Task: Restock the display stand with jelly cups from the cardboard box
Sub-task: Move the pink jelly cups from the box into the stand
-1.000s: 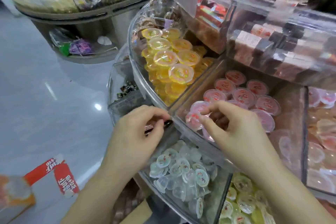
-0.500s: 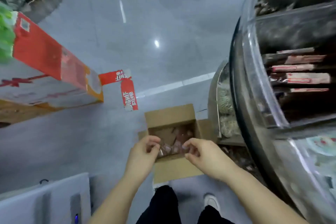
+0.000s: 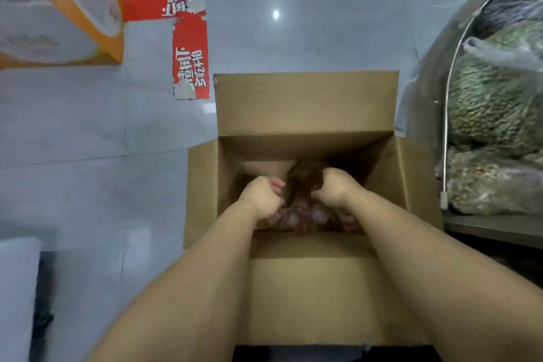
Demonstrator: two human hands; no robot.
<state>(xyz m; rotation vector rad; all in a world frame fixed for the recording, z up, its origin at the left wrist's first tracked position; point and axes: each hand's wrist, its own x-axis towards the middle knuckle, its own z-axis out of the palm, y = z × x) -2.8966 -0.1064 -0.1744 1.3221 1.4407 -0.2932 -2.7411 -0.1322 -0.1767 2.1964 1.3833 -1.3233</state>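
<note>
Left hand (image 3: 262, 196): inside the open cardboard box (image 3: 305, 109), fingers curled down into the pile of jelly cups (image 3: 296, 216), closed around some of them. Right hand (image 3: 335, 186): also inside the box, just beside the left, fingers curled into the same pile and gripping cups; which cups each hand holds is too blurred to tell. Jelly cups: pinkish-red, clear-walled, heaped on the box bottom toward its near wall, partly hidden by both hands. Cardboard box: plain brown, all four flaps folded outward, the far flap standing up, the near flap lying toward the person; it rests on the floor (image 3: 88, 156). Floor: pale grey, glossy, with one small ceiling-light reflection (image 3: 275, 14) beyond the box's far edge. Red L-shaped floor sticker (image 3: 190, 47): white lettering, worn edges, just beyond the box's far left corner. Orange-and-white carton (image 3: 58, 15): at the far left of the floor, well apart from the box. Display stand (image 3: 496, 114): curved clear wall with a metal rim, close by the box's right side, its lower level packed with bagged greenish and brownish goods. Pale grey object (image 3: 16, 297): near left edge of view, blurred, kind unclear.
</note>
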